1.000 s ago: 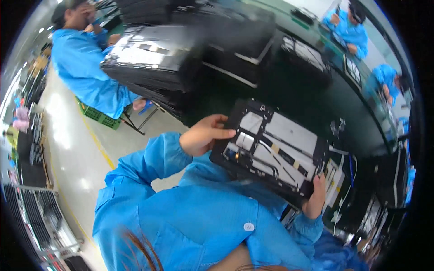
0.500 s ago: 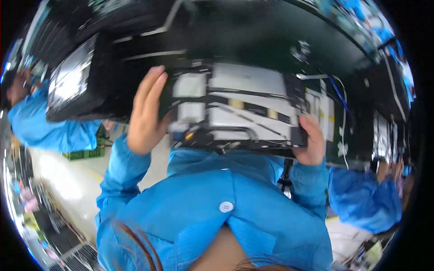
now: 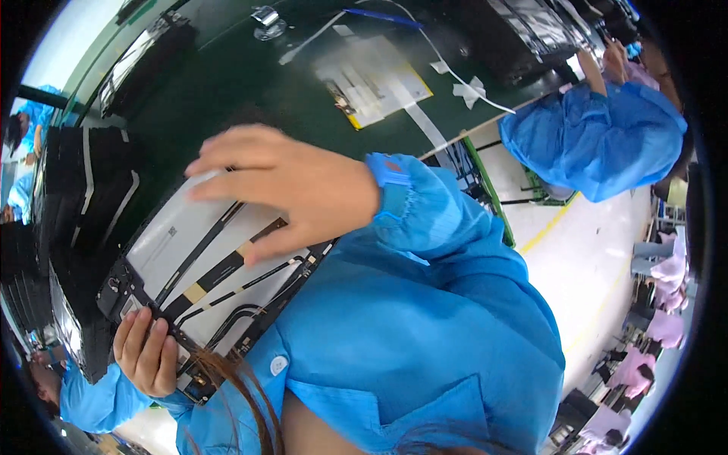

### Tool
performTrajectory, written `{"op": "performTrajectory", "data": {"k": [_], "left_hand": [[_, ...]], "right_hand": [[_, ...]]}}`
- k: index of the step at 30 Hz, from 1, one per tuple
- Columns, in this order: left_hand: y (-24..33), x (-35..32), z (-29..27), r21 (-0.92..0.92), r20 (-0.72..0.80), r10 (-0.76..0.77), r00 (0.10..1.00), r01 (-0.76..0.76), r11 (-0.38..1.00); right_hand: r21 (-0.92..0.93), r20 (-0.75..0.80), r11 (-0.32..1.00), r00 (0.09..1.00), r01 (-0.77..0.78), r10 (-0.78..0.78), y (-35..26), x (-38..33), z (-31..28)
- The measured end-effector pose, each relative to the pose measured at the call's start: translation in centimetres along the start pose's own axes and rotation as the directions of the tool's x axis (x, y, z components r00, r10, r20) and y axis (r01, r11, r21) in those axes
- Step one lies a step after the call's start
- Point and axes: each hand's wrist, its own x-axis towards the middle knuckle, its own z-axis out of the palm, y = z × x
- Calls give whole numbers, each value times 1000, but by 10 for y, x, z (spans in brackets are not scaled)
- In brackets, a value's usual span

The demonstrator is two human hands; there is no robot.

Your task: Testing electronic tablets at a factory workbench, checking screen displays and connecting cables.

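An opened tablet (image 3: pixel 163 246) lies tilted in front of my chest, its inside up: pale battery packs, black ribbon cables and gold tape pieces show within a black frame. My left hand (image 3: pixel 146 353) grips its near-left corner, with the fingers curled over the edge. Above the tablet's right part spreads my right hand (image 3: pixel 292 186), fingers apart and slightly blurred; whether its fingertips touch the batteries I cannot tell. That hand and wrist hide the far-right part of the tablet. A blue band (image 3: pixel 390 171) circles my right wrist.
On the dark green table (image 3: pixel 205 98) lie a flat silver sheet with yellow edges (image 3: pixel 371 83), a white cable (image 3: pixel 455 68), a blue pen-like stick (image 3: pixel 383 17) and a small clear object (image 3: pixel 267 23). Black stacks (image 3: pixel 83 265) stand left; a co-worker's blue sleeve (image 3: pixel 595 140) is at right.
The view has swung to the right. The tablet now sits further left and turned at an angle. My right hand has left its right edge and come over it; my left hand now holds a corner.
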Motion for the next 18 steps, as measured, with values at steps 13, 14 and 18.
{"op": "performTrajectory", "data": {"k": [13,14,18], "left_hand": [[2,23,-6,-81,106,73,992,-64,995],[1,22,-6,-83,109,71,991,-62,995],[-1,20,-5,-80,88,96,991,-89,993]], "right_hand": [[207,140,978,988,29,-60,-11,-5,2],[220,164,975,985,13,-50,-10,-5,1],[299,223,954,974,-37,-32,-7,-4,0]]}}
